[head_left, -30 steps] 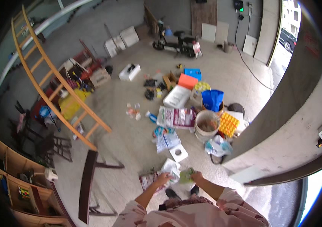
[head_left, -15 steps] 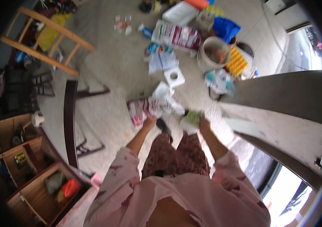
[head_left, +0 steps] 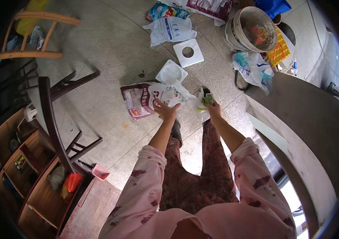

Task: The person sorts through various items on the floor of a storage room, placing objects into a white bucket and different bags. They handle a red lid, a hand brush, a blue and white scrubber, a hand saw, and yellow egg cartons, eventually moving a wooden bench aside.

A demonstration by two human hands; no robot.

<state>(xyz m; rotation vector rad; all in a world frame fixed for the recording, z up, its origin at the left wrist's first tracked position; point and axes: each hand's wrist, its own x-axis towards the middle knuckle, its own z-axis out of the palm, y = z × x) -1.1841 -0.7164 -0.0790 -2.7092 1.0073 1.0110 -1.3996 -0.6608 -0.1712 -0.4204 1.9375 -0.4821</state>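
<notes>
My left hand [head_left: 166,110] reaches over a maroon and white printed plastic bag [head_left: 137,99] on the floor. Its fingers are spread, with the bag right beneath them; whether they touch it I cannot tell. My right hand [head_left: 214,109] is closed on a crumpled white and green plastic bag [head_left: 202,104], which hangs in front of my right leg. A strip of thin white plastic runs between the two bags. Just beyond lies a white square tray [head_left: 171,73], and past it a white square plate with a round hole [head_left: 189,52].
Flat plastic packaging [head_left: 171,30] lies farther off. A dirty white bucket [head_left: 252,31] stands at the far right beside a yellow egg tray [head_left: 277,51]. Left are an upturned dark-legged piece of furniture [head_left: 52,115], a wooden ladder-like frame [head_left: 48,36] and open wooden compartments [head_left: 38,159]. A curved counter [head_left: 293,103] borders the right.
The view has shifted closer to the floor things. My left hand has moved from the maroon bag's near edge to its right part, fingers now spread. My right hand still grips the green and white bag.
</notes>
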